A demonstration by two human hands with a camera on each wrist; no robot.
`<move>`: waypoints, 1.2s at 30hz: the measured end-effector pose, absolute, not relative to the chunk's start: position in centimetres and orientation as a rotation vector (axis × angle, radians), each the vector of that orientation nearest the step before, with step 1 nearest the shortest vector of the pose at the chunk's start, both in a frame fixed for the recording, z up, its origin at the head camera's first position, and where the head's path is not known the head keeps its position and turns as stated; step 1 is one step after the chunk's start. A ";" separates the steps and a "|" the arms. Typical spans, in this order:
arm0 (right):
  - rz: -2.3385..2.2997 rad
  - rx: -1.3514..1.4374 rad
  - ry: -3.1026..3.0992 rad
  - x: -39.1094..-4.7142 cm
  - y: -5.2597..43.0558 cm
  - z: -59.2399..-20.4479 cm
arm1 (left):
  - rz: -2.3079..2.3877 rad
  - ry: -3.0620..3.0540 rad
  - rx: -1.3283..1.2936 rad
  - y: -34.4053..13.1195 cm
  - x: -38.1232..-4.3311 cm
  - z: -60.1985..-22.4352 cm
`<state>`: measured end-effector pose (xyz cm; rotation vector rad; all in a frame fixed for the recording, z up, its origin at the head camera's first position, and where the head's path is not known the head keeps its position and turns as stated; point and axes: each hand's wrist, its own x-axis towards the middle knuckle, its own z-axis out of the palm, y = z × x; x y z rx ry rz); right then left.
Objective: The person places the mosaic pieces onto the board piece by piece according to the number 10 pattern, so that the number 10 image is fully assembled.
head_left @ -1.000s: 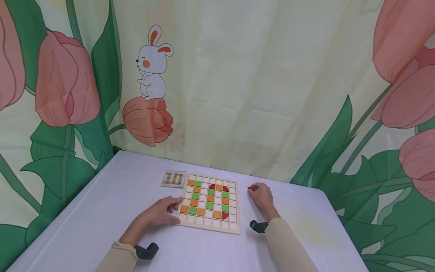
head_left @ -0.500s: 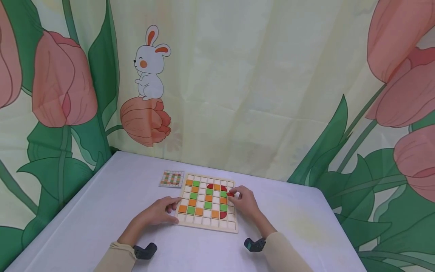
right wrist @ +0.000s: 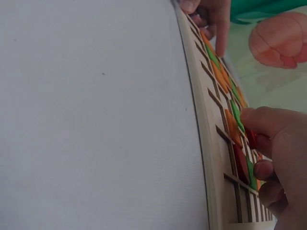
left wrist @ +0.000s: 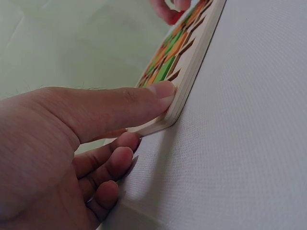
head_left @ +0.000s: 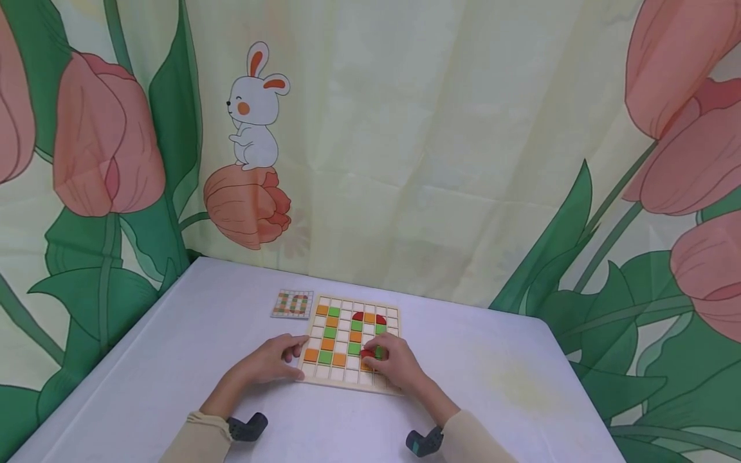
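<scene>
A wooden grid board (head_left: 347, 379) lies on the table, with orange, green and red tiles in its cells. My left hand (head_left: 269, 360) rests at the board's near left corner. In the left wrist view its thumb (left wrist: 156, 96) presses on the rim, the lower fingers loosely curled beside the edge. My right hand (head_left: 399, 363) pinches a small red tile (head_left: 367, 353) between thumb and index finger, close over the lower right part of the board. The fingers partly hide this tile. Another red tile (right wrist: 241, 163), curved on one side, sits in a cell below that hand.
A small pattern card (head_left: 292, 304) with a coloured grid lies just beyond the board's far left corner. Behind the white table (head_left: 492, 386) hangs a curtain (head_left: 393, 161) printed with tulips and a rabbit. A dark device (head_left: 425, 442) sits at each wrist.
My right hand has moved left with the red tile, from the table beside the board to over its lower right cells. The left hand has stayed at the board's edge.
</scene>
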<state>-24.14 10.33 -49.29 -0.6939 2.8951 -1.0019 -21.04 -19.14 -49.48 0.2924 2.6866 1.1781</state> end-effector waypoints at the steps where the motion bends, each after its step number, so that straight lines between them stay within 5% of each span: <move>1: -0.992 -0.713 2.897 -24.1 10.3 -49.4 | 1.181 2.684 0.290 -19.2 -21.1 -49.5; 13: -0.979 -0.800 2.751 -23.8 10.5 -49.3 | 1.196 2.676 0.280 -19.1 -21.0 -49.4; 24: -0.766 -0.603 2.996 -23.2 9.8 -49.5 | 1.196 2.674 0.277 -19.1 -21.0 -49.4; 36: -0.888 -0.806 2.854 -23.1 9.3 -49.3 | 1.198 2.673 0.270 -19.0 -20.9 -49.3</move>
